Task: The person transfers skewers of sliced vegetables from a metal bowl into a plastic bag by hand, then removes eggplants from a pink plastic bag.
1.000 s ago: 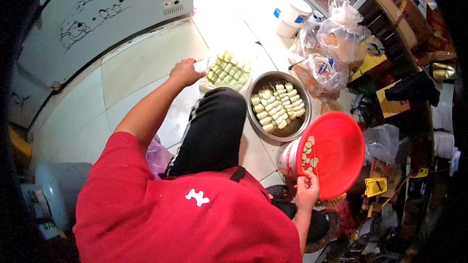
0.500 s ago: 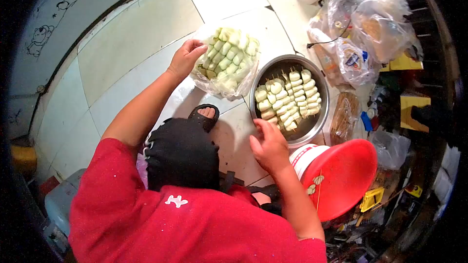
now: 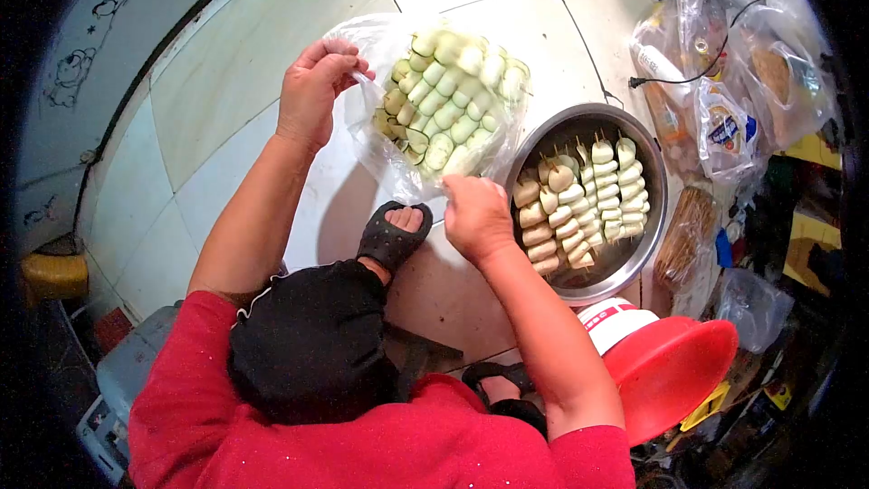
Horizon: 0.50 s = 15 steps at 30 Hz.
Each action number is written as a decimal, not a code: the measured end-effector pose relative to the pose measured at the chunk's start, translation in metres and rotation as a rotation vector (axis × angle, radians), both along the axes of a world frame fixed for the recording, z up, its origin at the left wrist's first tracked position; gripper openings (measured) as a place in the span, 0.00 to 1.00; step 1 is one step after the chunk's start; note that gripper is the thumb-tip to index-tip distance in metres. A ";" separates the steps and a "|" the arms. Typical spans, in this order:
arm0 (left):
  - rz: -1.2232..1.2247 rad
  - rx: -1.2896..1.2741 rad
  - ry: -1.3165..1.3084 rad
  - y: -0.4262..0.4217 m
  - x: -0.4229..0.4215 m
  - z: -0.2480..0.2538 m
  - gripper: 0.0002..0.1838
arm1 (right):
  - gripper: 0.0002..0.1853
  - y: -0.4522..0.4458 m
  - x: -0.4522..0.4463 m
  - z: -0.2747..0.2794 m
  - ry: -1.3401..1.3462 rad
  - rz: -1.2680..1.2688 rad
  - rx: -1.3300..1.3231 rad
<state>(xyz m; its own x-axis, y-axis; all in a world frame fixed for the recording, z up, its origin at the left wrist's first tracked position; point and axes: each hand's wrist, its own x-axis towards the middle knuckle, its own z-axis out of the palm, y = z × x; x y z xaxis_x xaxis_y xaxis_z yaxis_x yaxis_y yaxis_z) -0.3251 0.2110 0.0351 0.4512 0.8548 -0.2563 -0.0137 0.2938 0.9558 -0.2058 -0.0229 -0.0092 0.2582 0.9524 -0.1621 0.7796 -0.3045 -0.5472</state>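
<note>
A clear plastic bag (image 3: pixel 362 158) stands spread on the tiled floor, full of skewers of pale green vegetable slices (image 3: pixel 444 109). My left hand (image 3: pixel 319 92) pinches the bag's rim on its left side and pulls the film outward. At the near right edge, my right hand (image 3: pixel 477 215) is closed on the bag, its fingertips partly hidden. Right beside that hand sits a round steel basin (image 3: pixel 654 217) holding several skewers of whitish, thick pieces (image 3: pixel 579 204).
A red plastic basin (image 3: pixel 674 371) rests tilted on a white bucket at the lower right. Beyond the steel basin lie a bundle of bare sticks (image 3: pixel 686 235) and stuffed plastic bags (image 3: pixel 724 118) with a black cable. My sandalled foot (image 3: pixel 396 234) is close to the bag.
Both hands have come to the bag and taken hold of its rim, which is now stretched wider. The right hand moved away from the steel basin's edge. The view has shifted.
</note>
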 end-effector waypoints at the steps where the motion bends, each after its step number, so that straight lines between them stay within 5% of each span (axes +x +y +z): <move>1: 0.023 -0.031 -0.033 -0.003 0.001 0.004 0.07 | 0.12 -0.008 0.002 -0.005 0.055 -0.070 0.218; 8: 0.046 -0.095 -0.233 -0.010 0.004 0.031 0.15 | 0.07 -0.046 0.016 0.052 0.364 -0.402 0.225; 15: -0.065 -0.064 -0.282 -0.010 0.004 0.065 0.24 | 0.09 -0.053 0.018 0.092 0.132 -0.124 0.257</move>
